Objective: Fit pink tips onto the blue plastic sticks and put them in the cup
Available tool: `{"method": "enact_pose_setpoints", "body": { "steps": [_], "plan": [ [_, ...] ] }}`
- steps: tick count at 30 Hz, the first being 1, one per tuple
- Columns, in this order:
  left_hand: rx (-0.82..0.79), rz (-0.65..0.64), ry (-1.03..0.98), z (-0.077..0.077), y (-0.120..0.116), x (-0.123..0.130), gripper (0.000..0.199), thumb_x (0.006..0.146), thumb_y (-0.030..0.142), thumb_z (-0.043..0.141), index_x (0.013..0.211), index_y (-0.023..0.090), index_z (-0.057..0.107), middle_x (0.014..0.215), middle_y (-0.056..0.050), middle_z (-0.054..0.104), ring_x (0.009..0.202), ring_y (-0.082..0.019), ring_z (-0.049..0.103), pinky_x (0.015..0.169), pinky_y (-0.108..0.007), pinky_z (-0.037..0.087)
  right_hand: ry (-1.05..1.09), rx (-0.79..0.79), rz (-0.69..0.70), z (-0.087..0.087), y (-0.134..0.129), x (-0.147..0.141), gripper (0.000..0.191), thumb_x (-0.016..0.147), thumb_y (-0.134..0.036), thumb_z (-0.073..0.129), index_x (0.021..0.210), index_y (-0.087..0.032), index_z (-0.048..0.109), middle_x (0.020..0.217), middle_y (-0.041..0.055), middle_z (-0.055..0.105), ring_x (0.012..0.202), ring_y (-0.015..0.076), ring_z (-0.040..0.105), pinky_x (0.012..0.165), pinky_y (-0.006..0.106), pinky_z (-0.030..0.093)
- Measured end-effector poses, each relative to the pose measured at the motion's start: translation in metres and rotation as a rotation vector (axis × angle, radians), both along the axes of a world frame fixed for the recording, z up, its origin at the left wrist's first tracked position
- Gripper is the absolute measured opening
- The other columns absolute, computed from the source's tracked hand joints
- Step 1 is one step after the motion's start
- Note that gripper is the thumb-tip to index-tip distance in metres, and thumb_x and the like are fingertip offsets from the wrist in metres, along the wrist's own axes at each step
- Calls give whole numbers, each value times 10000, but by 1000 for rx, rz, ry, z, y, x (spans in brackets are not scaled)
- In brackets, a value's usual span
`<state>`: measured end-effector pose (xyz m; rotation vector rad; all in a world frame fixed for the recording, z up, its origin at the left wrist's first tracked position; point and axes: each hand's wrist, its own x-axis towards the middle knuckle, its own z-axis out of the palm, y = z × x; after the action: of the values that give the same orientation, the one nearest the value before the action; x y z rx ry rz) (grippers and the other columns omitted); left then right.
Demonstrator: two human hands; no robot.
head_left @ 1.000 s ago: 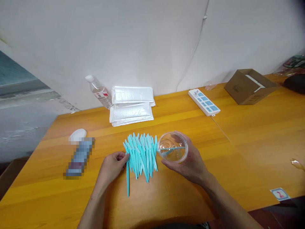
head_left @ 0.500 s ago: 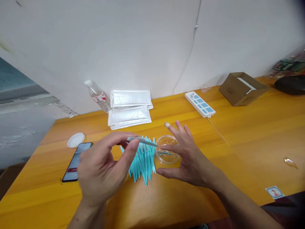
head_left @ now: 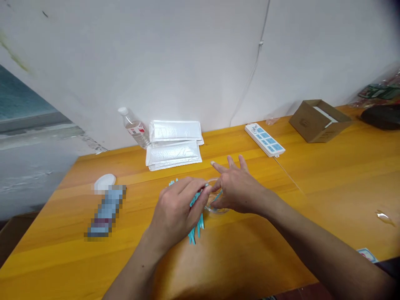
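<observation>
My left hand (head_left: 183,208) pinches a slim turquoise plastic stick between thumb and forefinger. Only a small bit of the stick (head_left: 206,184) shows at the fingertips; the rest is hidden. Beneath that hand lies a pile of similar turquoise sticks (head_left: 200,223), mostly covered by it. Right of the pile stands a clear round plastic container (head_left: 218,211). My right hand (head_left: 239,187) is over the container, thumb and forefinger apart at its rim and the other fingers spread. One turquoise stick (head_left: 218,195) shows between that thumb and forefinger, apparently inside the container.
A white round lid (head_left: 105,182) and a blurred-out phone (head_left: 108,210) lie on the left. By the wall are a plastic bottle (head_left: 136,129), silvery padded envelopes (head_left: 175,152), a power strip (head_left: 265,139) and an open cardboard box (head_left: 318,123). The wooden table (head_left: 265,258) spans the view.
My left hand has moved right with its stick, to the container's edge, covering more of the pile. My right hand has shifted slightly left over the container. The view has shifted a little.
</observation>
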<state>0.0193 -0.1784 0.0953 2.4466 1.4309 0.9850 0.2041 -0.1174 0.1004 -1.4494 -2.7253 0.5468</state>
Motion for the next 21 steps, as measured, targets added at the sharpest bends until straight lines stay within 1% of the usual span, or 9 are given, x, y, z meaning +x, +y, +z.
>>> {"method": "enact_pose_setpoints", "body": {
  "steps": [3, 6, 8, 11, 14, 16, 18, 19, 21],
  "plan": [
    [-84, -29, 98, -5, 9, 3, 163, 948, 258, 556, 999, 227, 707, 1128, -91, 630, 1040, -224, 589, 862, -382, 499, 74, -51, 60, 2, 2, 11, 173, 697, -354, 804, 865, -315, 815, 1519, 50, 459, 1410, 520, 287, 1101, 764, 85],
    [-103, -61, 152, -9, 17, 10, 212, 954, 287, 542, 1000, 276, 749, 1279, -105, 564, 1215, -278, 502, 965, -462, 460, 283, -47, 4, -3, 1, 33, 163, 789, -399, 730, 909, -302, 781, 1522, 49, 455, 1359, 382, 461, 1102, 607, 352],
    [-113, -54, 178, -9, 20, 15, 237, 960, 299, 529, 1052, 301, 747, 1312, -100, 560, 1247, -291, 482, 992, -497, 438, 392, -11, -70, -8, -1, 44, 188, 827, -430, 692, 931, -291, 765, 1484, 64, 504, 1294, 319, 548, 1062, 512, 448],
    [-184, -38, 230, -2, 24, 16, 243, 956, 333, 530, 1039, 322, 758, 1330, -85, 575, 1285, -292, 468, 1019, -513, 411, 501, -10, -110, -18, -6, 50, 210, 874, -432, 645, 994, -302, 758, 1394, 57, 594, 1267, 282, 577, 1058, 468, 467],
    [-355, -59, 360, 14, 31, 15, 235, 888, 454, 603, 848, 323, 794, 1338, -84, 588, 1344, -361, 418, 1031, -581, 368, 631, -66, -103, -31, -13, 51, 366, 892, -424, 636, 1239, -306, 655, 1388, 45, 598, 1297, 246, 551, 1084, 437, 454],
    [-499, -109, 503, 27, 40, 18, 290, 843, 525, 622, 772, 305, 797, 1261, -106, 640, 1290, -403, 470, 1007, -629, 357, 702, -130, -81, -43, -21, 50, 744, 800, -454, 742, 1459, -307, 430, 1471, 57, 516, 1354, 253, 490, 1107, 438, 435],
    [-613, -144, 669, 37, 50, 27, 328, 811, 530, 636, 724, 252, 785, 1050, -132, 711, 1122, -390, 589, 970, -632, 379, 740, -172, -57, -57, -29, 47, 1084, 696, -443, 831, 1558, -302, 189, 1532, 86, 432, 1393, 276, 438, 1120, 460, 416],
    [-654, -150, 749, 41, 55, 32, 339, 796, 521, 643, 694, 223, 770, 920, -132, 722, 1016, -369, 633, 946, -622, 399, 751, -170, -55, -63, -34, 44, 1148, 680, -418, 843, 1568, -295, 127, 1535, 101, 424, 1393, 283, 435, 1119, 470, 412],
    [-716, -151, 879, 45, 61, 45, 335, 749, 505, 668, 659, 190, 736, 720, -112, 691, 850, -341, 665, 889, -608, 435, 762, -119, -80, -73, -41, 36, 1097, 703, -378, 823, 1559, -280, 143, 1498, 115, 466, 1359, 291, 475, 1102, 481, 421]
  ]
}}
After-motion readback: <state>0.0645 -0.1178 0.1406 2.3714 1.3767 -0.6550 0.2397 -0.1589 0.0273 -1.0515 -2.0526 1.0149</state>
